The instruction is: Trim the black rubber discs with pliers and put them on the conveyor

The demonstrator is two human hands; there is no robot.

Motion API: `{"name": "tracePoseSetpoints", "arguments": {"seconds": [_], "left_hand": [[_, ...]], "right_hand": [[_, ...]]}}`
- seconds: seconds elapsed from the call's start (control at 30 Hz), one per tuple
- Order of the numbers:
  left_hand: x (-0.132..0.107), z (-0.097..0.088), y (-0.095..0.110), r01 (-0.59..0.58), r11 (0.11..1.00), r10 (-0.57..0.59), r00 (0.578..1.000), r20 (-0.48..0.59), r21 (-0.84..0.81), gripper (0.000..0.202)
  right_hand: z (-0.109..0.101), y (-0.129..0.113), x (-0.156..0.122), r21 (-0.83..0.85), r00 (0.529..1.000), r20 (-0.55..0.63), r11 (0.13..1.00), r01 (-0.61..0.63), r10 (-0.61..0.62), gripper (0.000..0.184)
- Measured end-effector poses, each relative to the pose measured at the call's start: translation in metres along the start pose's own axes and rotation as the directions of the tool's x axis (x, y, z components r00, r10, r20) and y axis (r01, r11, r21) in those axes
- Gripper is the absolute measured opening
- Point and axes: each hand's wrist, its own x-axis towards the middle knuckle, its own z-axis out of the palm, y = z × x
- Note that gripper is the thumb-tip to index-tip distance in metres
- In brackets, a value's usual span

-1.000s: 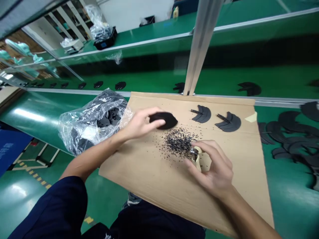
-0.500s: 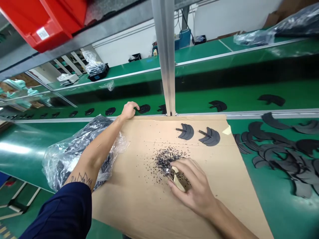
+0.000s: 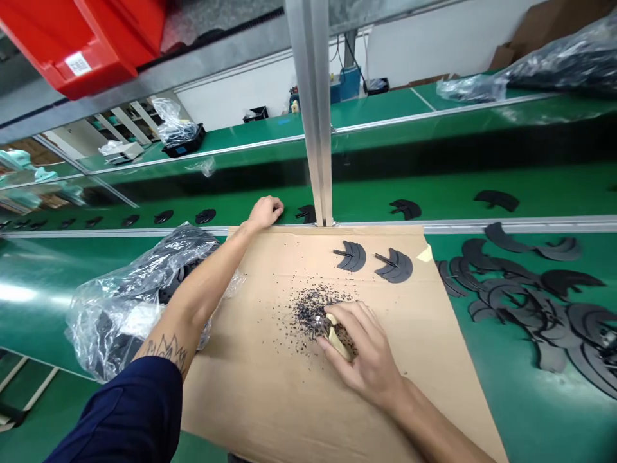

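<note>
My left hand [image 3: 265,211] reaches over the far edge of the cardboard sheet [image 3: 270,360] to the green conveyor belt [image 3: 434,186]. Its fingers are curled into a loose fist, and whatever is under them is hidden. A black fan-shaped piece [image 3: 306,213] lies on the belt just to its right, by the aluminium post [image 3: 313,109]. My right hand [image 3: 361,354] pinches a small beige-handled tool [image 3: 333,335] with a metal tip. The tool rests in a heap of black specks [image 3: 313,307] on the cardboard.
Two fanned stacks of black pieces [image 3: 351,256] [image 3: 395,265] lie on the cardboard's far side. A clear plastic bag [image 3: 130,302] of black parts sits at the left. Several loose black crescents [image 3: 530,302] cover the green table at right. A red bin [image 3: 87,38] hangs overhead.
A second ago my left hand held a black oval piece over the cardboard. It then carried it out to the belt and now rests there with curled fingers. My right hand stayed in the specks.
</note>
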Motion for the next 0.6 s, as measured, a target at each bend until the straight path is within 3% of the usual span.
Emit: {"name": "tracePoseSetpoints", "arguments": {"seconds": [0.17, 0.33, 0.47, 0.6], "left_hand": [[-0.006, 0.019, 0.038, 0.005, 0.994, -0.003, 1.0, 0.018, -0.106, 0.036], [-0.032, -0.009, 0.042, -0.018, 0.984, 0.009, 0.999, -0.052, -0.177, 0.023], [-0.091, -0.035, 0.036, -0.12, 0.956, 0.132, 0.991, 0.025, -0.267, 0.015], [-0.178, -0.036, 0.046, -0.18, 0.898, 0.278, 0.939, 0.2, -0.402, 0.012]], "right_hand": [[-0.001, 0.003, 0.004, -0.023, 1.0, 0.003, 0.999, -0.027, 0.027, 0.031], [-0.002, 0.008, 0.007, -0.05, 0.997, -0.076, 0.998, -0.028, 0.024, 0.023], [-0.001, 0.01, 0.009, -0.129, 0.99, -0.114, 0.989, 0.068, -0.083, 0.023], [0.003, 0.006, 0.011, -0.156, 0.978, -0.129, 0.977, 0.142, -0.163, 0.032]]}}
